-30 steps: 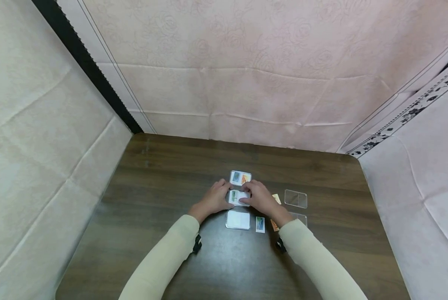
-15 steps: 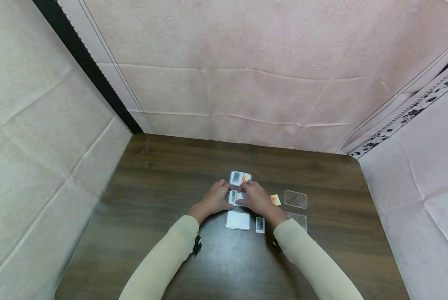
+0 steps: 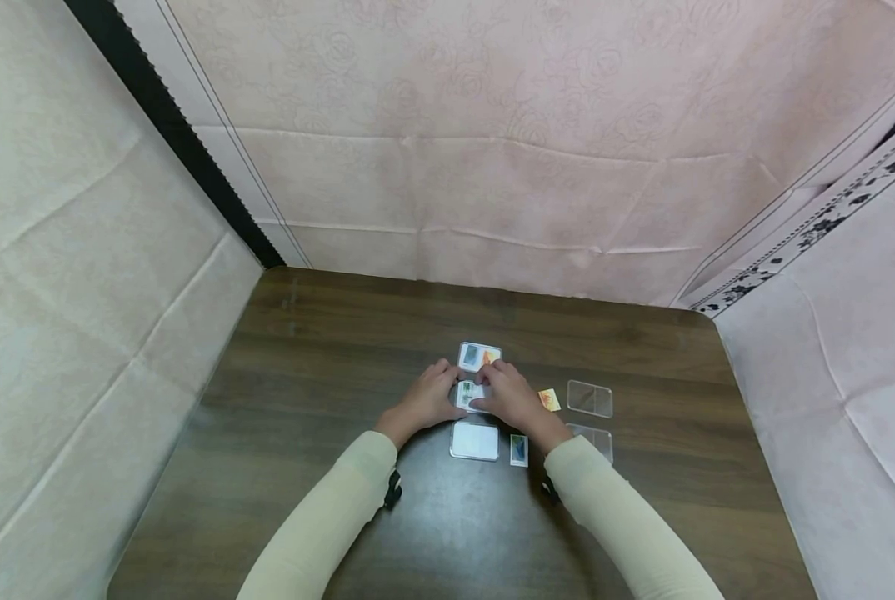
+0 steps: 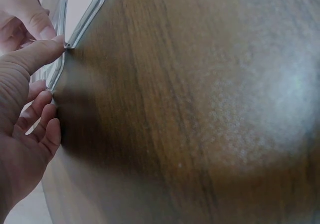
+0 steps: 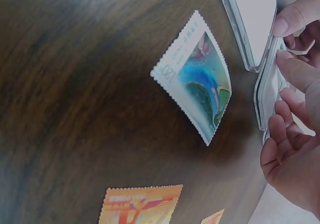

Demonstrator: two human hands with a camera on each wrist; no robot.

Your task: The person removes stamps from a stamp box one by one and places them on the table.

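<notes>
Both hands meet at the middle of three clear plastic cases in a column. This middle case (image 3: 464,396) has a white insert with a greenish stamp (image 3: 467,392) at its left. My left hand (image 3: 428,397) grips the case's left side, thumb at the near edge and fingers at the far edge. My right hand (image 3: 515,396) covers its right half, thumb and forefinger bent over the insert; whether they pinch anything is hidden. Behind stands a case (image 3: 480,356) with two stamps; in front, a case (image 3: 474,441) with a plain white insert. A blue-green stamp (image 5: 200,82) lies near my right wrist.
An orange stamp (image 3: 549,400) lies right of my right hand; the right wrist view shows another orange piece (image 5: 213,217) at its lower edge. Two clear lids (image 3: 590,398) lie farther right on the brown wooden table (image 3: 327,358). Pale cloth hangs around the table.
My right hand has shifted slightly left over the middle case, and its forearm now hides the nearer orange stamp. My left hand stays in place.
</notes>
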